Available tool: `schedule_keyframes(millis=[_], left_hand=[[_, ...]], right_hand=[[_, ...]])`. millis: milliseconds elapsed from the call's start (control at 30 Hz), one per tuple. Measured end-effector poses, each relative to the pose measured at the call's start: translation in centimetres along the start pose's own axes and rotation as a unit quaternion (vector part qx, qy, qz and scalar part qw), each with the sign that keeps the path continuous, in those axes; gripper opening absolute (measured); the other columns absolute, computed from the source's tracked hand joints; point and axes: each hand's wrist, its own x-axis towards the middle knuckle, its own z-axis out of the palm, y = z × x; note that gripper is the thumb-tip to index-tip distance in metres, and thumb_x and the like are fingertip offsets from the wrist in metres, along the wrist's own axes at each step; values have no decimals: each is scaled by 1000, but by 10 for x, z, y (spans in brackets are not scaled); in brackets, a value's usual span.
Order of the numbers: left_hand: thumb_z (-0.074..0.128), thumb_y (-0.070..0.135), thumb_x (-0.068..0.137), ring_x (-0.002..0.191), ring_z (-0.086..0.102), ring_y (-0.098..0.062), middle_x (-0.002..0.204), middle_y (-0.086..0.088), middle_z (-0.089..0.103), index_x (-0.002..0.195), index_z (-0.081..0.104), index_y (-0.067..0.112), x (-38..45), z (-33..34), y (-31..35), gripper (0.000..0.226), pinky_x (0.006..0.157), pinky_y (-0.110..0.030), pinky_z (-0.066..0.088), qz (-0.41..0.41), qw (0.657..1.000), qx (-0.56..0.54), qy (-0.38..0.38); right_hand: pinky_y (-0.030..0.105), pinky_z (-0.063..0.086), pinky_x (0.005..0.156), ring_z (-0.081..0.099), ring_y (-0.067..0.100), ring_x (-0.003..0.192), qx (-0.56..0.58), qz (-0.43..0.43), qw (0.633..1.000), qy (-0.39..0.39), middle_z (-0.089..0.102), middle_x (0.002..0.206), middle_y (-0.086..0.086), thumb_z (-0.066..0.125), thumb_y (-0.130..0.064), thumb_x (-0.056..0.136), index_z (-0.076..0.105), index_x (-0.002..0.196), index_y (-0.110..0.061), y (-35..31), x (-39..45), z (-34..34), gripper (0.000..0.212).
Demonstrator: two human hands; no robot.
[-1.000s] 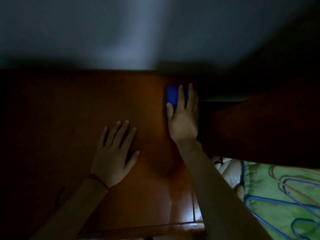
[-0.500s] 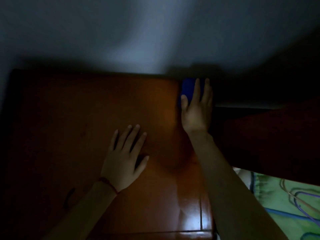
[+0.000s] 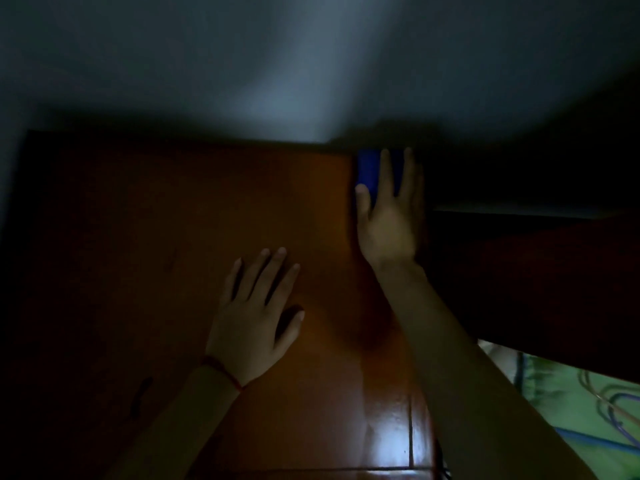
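Filling the upper half of the view: a grey wall, dim, with one paler patch of light at centre. Below it, a broad reddish-brown wooden panel, glossy, with a bright glare near the bottom edge beside a thin vertical seam. Left side of the panel lost in shadow. To the right, a second, darker wooden surface, set at an angle, detail too dark to read. Lower right corner: green fabric with thin coloured wire loops lying on it, blurred.

Right hand reaches up along the panel's right edge, arm extended. Fingers straight and laid flat, not curled, pressing a blue pad against the wood; thumb lies along the pad's lower left side. Pad sits at the panel's upper right corner, just under the wall line, mostly visible left of the fingers and between them. Whether it is sponge or cloth cannot be told.

Left hand lower and left of centre, well apart from the pad. Palm down on the bare wood, fingers spread and relaxed, thumb out to the right, holding nothing.

Thin red thread around the left wrist.
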Motion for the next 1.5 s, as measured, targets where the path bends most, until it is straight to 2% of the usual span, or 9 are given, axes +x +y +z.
schedule_keyframes(millis=[100, 367, 467, 600, 800, 1000, 1200, 1400, 1500], left_hand=[[43, 40, 90, 133, 32, -31, 140, -17, 45, 132, 50, 8, 0, -1, 0, 53, 109, -53, 19, -4, 1000, -1, -3], [44, 40, 88, 133, 32, -31, 141, -18, 44, 132, 50, 7, 0, -2, -1, 55, 110, -52, 18, 0, 1000, 1, -1], [44, 40, 88, 133, 33, -31, 140, -18, 45, 131, 53, 7, 0, -3, 0, 54, 109, -54, 19, -2, 1000, -2, 0], [44, 40, 88, 133, 32, -31, 141, -17, 45, 131, 51, 7, 0, -3, -1, 55, 109, -53, 18, -3, 1000, 3, -7], [37, 42, 91, 134, 27, -31, 143, -18, 41, 136, 45, 8, 0, -3, -2, 57, 110, -52, 14, 1, 1000, 15, -24], [37, 41, 90, 133, 27, -31, 142, -20, 43, 134, 49, 5, 1, -1, -1, 58, 109, -51, 14, 6, 1000, 20, -5], [36, 40, 92, 134, 28, -32, 142, -21, 41, 135, 47, 4, -2, 1, -1, 57, 110, -51, 14, 14, 1000, 12, 15], [36, 38, 92, 133, 28, -33, 142, -22, 42, 134, 48, 3, -2, 2, -1, 56, 109, -52, 16, 20, 999, 25, 13], [36, 37, 92, 132, 31, -33, 141, -22, 43, 133, 49, 2, -3, 1, -2, 55, 108, -53, 19, 28, 999, 23, 13]], right_hand=[[47, 20, 112, 18, 37, 139, -8, -85, 996, -27, 19, 153, 17, 34, -39, 92, 27, 143, -17, -15, 9, 10, 56], [48, 35, 103, 29, 36, 135, -33, -31, 999, -3, 26, 150, 15, 31, -45, 93, 27, 142, -20, -1, -76, 3, 55], [50, 38, 101, 33, 39, 132, -46, -35, 998, 10, 32, 147, 18, 33, -45, 91, 33, 139, -16, -1, -49, 7, 56], [51, 32, 105, 27, 38, 134, -17, -12, 1000, 13, 29, 149, 17, 35, -46, 91, 34, 139, -15, -8, -15, 9, 57], [44, 30, 106, 34, 36, 131, -44, -27, 999, -8, 38, 143, 17, 34, -49, 91, 36, 135, -15, -1, -122, 2, 56], [47, 29, 108, 28, 37, 134, -25, 1, 1000, 14, 28, 149, 15, 30, -49, 90, 31, 140, -15, -15, -43, 7, 61], [42, 27, 109, 28, 32, 134, -50, -14, 999, -9, 33, 147, 14, 35, -48, 92, 31, 138, -17, 4, -162, 1, 56], [46, 29, 108, 26, 36, 136, -34, 0, 999, 7, 28, 150, 15, 36, -46, 91, 31, 140, -15, -8, -92, 5, 58], [42, 24, 111, 20, 31, 139, -31, 5, 1000, 1, 23, 152, 11, 35, -47, 93, 27, 141, -17, -7, -126, 3, 58]])
